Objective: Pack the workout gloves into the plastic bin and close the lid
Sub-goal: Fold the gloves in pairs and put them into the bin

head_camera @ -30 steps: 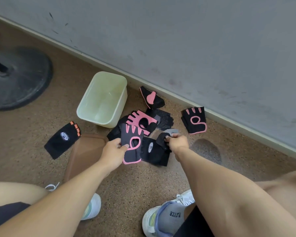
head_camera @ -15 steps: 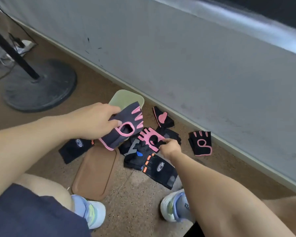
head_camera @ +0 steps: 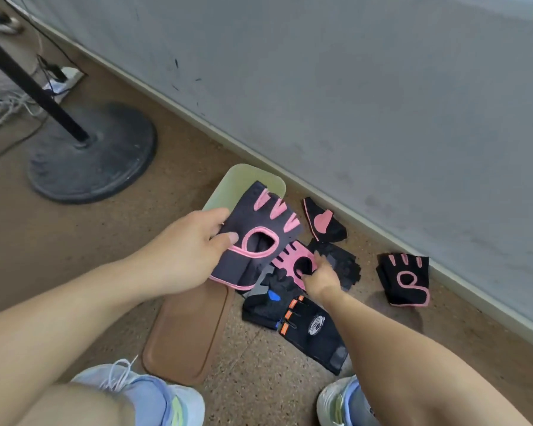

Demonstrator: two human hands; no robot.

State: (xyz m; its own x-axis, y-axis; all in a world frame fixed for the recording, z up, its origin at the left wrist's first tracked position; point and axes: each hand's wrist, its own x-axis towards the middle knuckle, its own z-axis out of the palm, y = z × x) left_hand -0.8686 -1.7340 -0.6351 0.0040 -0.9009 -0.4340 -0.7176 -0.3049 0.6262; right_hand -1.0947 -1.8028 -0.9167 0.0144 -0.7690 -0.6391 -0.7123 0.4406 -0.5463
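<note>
**Holding one glove over the bin, fingers on the next**

Gripping a black glove with pink trim [head_camera: 256, 238] by its wrist end, the left hand [head_camera: 185, 256] is holding it up in front of the pale green plastic bin [head_camera: 243, 179], so that the glove is covering most of the bin's opening. The thumb is pressing on the glove's upper face and the fingers are curling beneath it. The bin is sitting on the speckled brown floor [head_camera: 259, 379] close to the grey wall [head_camera: 351, 87], lid off. The brown lid [head_camera: 186, 333] is lying flat on the floor nearer the person, just beside the pile of gloves.

The right hand [head_camera: 319, 278] is reaching into the pile, its fingertips closing on a mostly pink glove [head_camera: 290, 259] at the round hole in it. That glove is lying on top of other dark gloves. A black glove with orange tabs and an oval logo [head_camera: 313, 330] is lying nearest the person, partly under the right forearm. A folded black glove with a pink patch [head_camera: 322, 221] is resting near the wall, and another black and pink glove [head_camera: 405, 278] is lying apart to the right.

A round black stand base [head_camera: 90, 155] is sitting to the left, with cables [head_camera: 3, 109] beyond it. Two light sneakers [head_camera: 166, 398] are showing at the bottom.
</note>
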